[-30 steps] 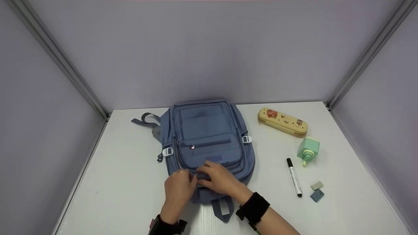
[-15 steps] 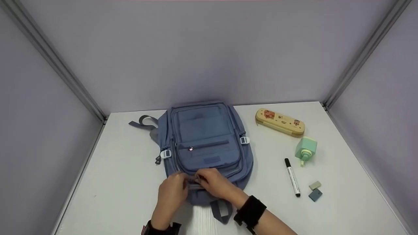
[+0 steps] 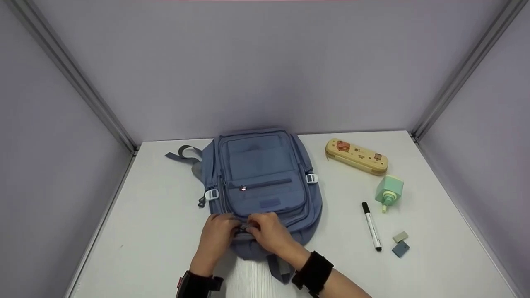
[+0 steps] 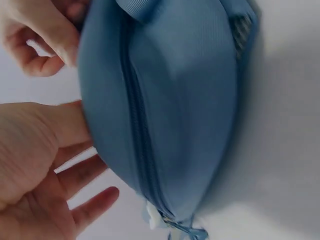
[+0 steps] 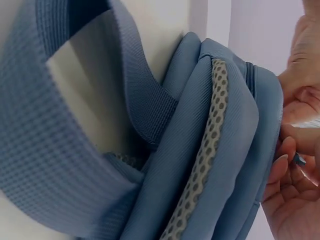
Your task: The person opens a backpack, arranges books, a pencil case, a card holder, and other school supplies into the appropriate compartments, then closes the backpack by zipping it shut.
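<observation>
A blue backpack (image 3: 263, 165) lies flat on the white table, its carry handle (image 3: 278, 269) toward me. Both hands meet at the near end of its front. My left hand (image 3: 218, 234) grips the backpack's edge there. In the left wrist view, the left hand's (image 4: 35, 155) index finger reaches behind the fabric while other fingers spread loosely. My right hand (image 3: 269, 231) pinches a small blue zipper pull (image 5: 299, 159), visible between the fingertips in the right wrist view. A closed-looking zipper line (image 4: 140, 125) curves along the backpack's end. The hands partly hide the spot they work on.
To the right lie a yellow pencil case (image 3: 357, 157), a green squeeze bottle (image 3: 390, 189), a black-and-white marker (image 3: 372, 227) and two small blocks, one pale (image 3: 400, 236) and one dark blue-grey (image 3: 401, 249). A loose strap (image 3: 182, 155) sticks out left. Walls surround the table.
Both hands have shifted slightly left and toward me at the backpack's near edge, the right hand's fingers drawing into a pinch. The backpack and the items at right stay put.
</observation>
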`<state>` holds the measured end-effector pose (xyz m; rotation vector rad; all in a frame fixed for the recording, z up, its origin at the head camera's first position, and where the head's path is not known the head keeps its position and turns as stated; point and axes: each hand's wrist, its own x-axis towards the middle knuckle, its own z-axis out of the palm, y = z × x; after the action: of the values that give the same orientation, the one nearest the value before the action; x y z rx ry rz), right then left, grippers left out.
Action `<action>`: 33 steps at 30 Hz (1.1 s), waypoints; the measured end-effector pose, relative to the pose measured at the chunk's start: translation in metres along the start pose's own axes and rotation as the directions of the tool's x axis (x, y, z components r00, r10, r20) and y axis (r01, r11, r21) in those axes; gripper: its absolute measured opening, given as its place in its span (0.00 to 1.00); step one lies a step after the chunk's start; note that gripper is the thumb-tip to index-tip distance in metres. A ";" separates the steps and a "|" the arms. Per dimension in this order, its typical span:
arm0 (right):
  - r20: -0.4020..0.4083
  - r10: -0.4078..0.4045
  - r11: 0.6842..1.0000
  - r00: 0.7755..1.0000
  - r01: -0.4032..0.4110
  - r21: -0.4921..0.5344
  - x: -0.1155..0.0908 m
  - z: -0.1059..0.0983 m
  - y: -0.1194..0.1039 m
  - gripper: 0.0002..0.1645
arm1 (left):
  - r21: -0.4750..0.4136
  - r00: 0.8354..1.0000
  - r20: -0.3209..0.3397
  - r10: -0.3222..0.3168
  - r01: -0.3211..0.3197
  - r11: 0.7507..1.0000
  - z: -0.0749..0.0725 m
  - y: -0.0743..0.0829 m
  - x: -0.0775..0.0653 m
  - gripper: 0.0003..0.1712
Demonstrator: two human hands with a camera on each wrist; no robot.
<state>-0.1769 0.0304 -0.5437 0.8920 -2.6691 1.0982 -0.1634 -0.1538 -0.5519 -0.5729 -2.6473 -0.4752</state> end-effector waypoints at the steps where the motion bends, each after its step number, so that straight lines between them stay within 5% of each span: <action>1: 0.003 -0.007 1.000 1.000 0.007 -0.014 0.000 -0.001 0.000 0.02 | 0.011 1.000 -0.006 -0.008 0.008 1.000 0.000 -0.002 0.000 0.07; 9: 0.005 -0.031 0.987 0.999 0.032 -0.159 -0.006 -0.012 0.009 0.03 | 0.053 0.998 -0.052 -0.047 0.050 0.997 0.003 -0.006 -0.001 0.06; 33: -0.014 0.015 0.988 1.000 -0.017 -0.156 -0.039 -0.053 0.045 0.04 | 0.013 0.996 -0.080 -0.043 0.044 0.999 0.004 -0.005 -0.004 0.07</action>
<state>-0.1761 0.1104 -0.5453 0.8339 -2.7104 0.8801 -0.1633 -0.1572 -0.5586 -0.4819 -2.5895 -0.4803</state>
